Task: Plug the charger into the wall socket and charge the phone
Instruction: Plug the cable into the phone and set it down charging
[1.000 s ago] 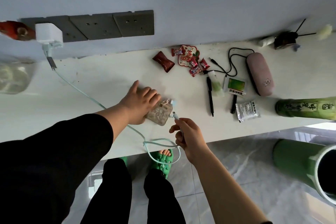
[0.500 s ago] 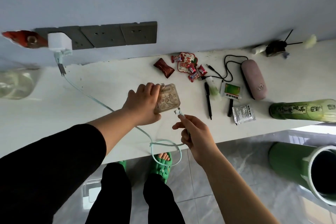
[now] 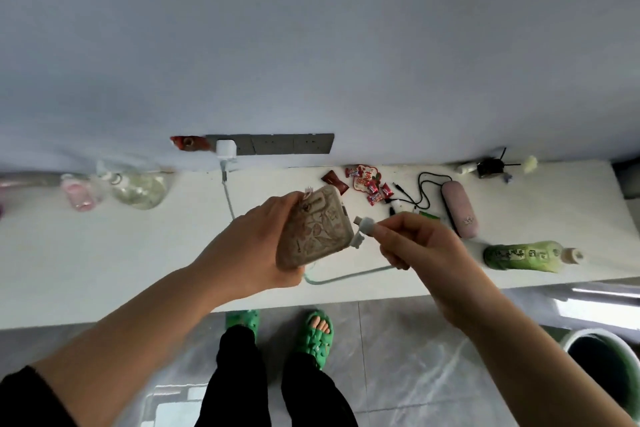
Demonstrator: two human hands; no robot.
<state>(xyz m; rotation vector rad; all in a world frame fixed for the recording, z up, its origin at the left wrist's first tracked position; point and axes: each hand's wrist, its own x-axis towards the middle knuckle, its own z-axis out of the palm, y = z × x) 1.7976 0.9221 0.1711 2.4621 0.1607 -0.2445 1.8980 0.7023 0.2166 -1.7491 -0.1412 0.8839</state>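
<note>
My left hand [image 3: 252, 246] holds the phone [image 3: 317, 227], in a beige patterned case, lifted above the white counter [image 3: 114, 253]. My right hand [image 3: 419, 246] pinches the white plug end of the charging cable [image 3: 365, 222], a short gap from the phone's right edge. The pale green cable [image 3: 346, 277] loops under the hands and runs back to the white charger block [image 3: 225, 148], which sits in the left socket of the grey wall socket strip [image 3: 287, 144].
On the counter to the right lie red sweets [image 3: 370, 185], a black cord [image 3: 420, 191], a pink case [image 3: 459, 213] and a green bottle [image 3: 526, 256] on its side. Clear bags [image 3: 138, 189] lie at the left. A green bin [image 3: 602, 362] stands on the floor.
My left hand has lifted the phone off the counter and tilted it. My right hand has brought the cable plug up beside the phone's edge. The camera has tilted upward.
</note>
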